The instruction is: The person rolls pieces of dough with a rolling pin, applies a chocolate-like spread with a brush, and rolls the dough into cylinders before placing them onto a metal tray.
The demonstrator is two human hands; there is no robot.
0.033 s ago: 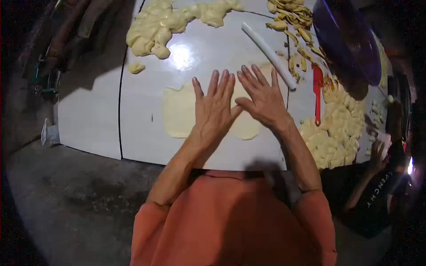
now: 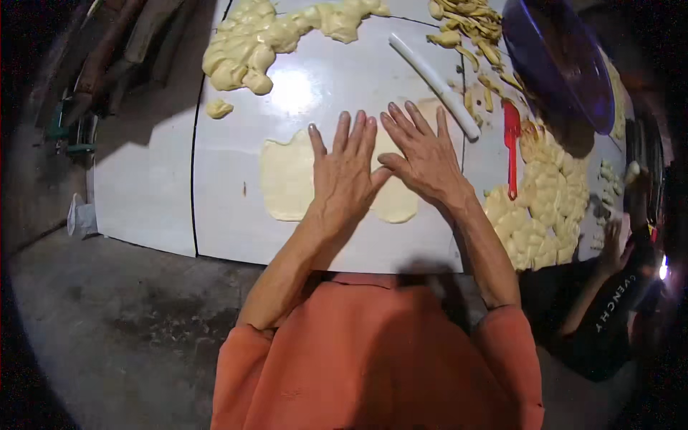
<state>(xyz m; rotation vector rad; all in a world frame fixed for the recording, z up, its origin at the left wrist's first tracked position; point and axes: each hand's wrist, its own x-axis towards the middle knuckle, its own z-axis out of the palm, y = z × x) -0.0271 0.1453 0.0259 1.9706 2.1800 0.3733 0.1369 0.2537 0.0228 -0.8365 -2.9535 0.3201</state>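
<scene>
Flat dough [image 2: 287,179]: spread thin on the worktop [image 2: 233,233], directly in front of the person and partly under the palms; with its middle covered, I cannot tell whether it is one sheet or two.
Left hand [image 2: 342,168]: palm down, fingers spread and pointing away from the body, laid on the dough and pinching nothing.
Right hand [image 2: 424,161]: also palm down and spread, over the right part of the dough; the thumbs meet or nearly meet.
Flattening: looks well advanced, as the visible part is thin and fairly even, though the far edge dips and the outline is uneven.
Filling: none shows on the visible dough; the yellow-brown strips [image 2: 466,21] lie well apart, beyond the rod.
White rod [image 2: 433,84]: slanted on the worktop just beyond the right fingertips, not held.
Unworked dough: thick soft lumps [image 2: 240,54] at the far left, with a small lump [image 2: 219,109] apart from them, seem yet to be flattened.
Right side: a red spatula [image 2: 512,143] touches the many pale rounded pieces [image 2: 552,193], apparently already portioned; a purple basin [image 2: 522,32] stands tilted beyond.
Far right: a co-worker's hand [image 2: 614,247] near small pale pieces.
</scene>
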